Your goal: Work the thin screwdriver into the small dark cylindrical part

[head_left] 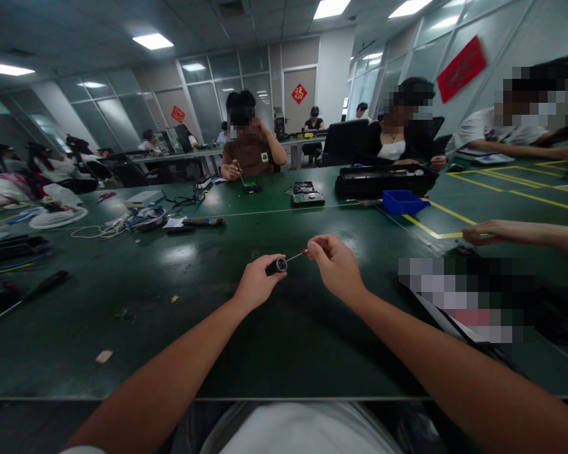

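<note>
Over the middle of the green table, my left hand (258,280) is closed around a short black cylinder (277,266). Its round end, which shows a pale ring and some detail inside, faces me and to the right. My right hand (336,265) pinches a thin screwdriver (295,256) between thumb and fingertips, near its dark red part. The slim metal shaft points left to the cylinder's round end. Whether the tip touches the cylinder or goes into it, I cannot tell. Both hands are raised a little above the tabletop (284,353).
A co-worker's hand (492,232) reaches in from the right, near a blurred-out item (459,302). Farther back are a blue scoop-like tray (404,202), a long black casing (385,183) and a hard drive (307,198). Cables (108,228) and a screwdriver (203,222) lie left.
</note>
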`<state>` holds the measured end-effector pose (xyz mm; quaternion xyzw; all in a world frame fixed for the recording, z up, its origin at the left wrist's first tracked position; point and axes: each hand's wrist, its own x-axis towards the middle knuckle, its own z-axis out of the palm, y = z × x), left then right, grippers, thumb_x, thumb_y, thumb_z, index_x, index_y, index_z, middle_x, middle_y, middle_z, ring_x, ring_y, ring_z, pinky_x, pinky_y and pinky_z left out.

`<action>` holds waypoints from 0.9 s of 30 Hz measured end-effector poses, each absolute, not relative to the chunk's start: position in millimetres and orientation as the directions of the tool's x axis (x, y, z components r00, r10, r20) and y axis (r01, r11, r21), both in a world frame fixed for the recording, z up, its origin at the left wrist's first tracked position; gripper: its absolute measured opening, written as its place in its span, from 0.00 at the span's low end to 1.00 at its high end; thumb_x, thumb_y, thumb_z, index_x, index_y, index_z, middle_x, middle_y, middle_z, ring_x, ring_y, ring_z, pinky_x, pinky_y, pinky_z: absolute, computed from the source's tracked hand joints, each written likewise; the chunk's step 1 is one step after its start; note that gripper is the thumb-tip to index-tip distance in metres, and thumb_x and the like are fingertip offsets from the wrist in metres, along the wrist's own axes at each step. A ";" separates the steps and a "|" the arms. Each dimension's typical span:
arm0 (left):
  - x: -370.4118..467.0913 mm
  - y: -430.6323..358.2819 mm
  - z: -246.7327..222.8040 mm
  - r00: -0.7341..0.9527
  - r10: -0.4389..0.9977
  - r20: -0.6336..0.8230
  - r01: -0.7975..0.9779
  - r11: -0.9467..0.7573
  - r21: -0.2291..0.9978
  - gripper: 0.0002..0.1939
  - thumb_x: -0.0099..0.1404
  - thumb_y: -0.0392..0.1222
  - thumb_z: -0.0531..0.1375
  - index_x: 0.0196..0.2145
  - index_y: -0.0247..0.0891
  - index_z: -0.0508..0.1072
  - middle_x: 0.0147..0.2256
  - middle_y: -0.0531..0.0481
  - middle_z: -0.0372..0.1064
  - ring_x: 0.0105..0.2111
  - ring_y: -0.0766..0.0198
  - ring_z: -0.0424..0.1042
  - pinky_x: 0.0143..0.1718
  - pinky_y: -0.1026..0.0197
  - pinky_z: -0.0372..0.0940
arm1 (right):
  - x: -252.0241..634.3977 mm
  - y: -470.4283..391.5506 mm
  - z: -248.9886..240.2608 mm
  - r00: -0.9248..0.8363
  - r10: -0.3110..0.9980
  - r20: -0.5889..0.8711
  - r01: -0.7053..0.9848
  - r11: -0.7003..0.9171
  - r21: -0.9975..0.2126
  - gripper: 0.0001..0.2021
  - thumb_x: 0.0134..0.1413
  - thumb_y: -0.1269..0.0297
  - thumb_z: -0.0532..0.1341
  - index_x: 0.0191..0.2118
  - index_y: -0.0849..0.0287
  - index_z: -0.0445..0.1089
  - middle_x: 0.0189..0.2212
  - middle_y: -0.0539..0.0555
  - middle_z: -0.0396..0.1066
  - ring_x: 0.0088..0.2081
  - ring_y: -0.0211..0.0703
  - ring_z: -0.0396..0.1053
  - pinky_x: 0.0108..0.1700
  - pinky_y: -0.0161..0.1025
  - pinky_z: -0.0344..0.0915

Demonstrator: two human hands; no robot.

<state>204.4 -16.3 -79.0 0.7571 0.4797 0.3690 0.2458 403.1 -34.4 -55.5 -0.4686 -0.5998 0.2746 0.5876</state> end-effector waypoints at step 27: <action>200.1 -11.0 -76.0 0.300 0.849 0.435 0.607 -0.522 0.599 0.22 0.59 0.31 0.68 0.51 0.41 0.78 0.50 0.46 0.76 0.51 0.55 0.73 0.57 0.49 0.63 | 403.2 -33.1 -59.9 0.051 0.885 0.462 0.277 0.432 -0.858 0.11 0.64 0.54 0.56 0.38 0.55 0.67 0.30 0.53 0.75 0.33 0.45 0.74 0.38 0.43 0.69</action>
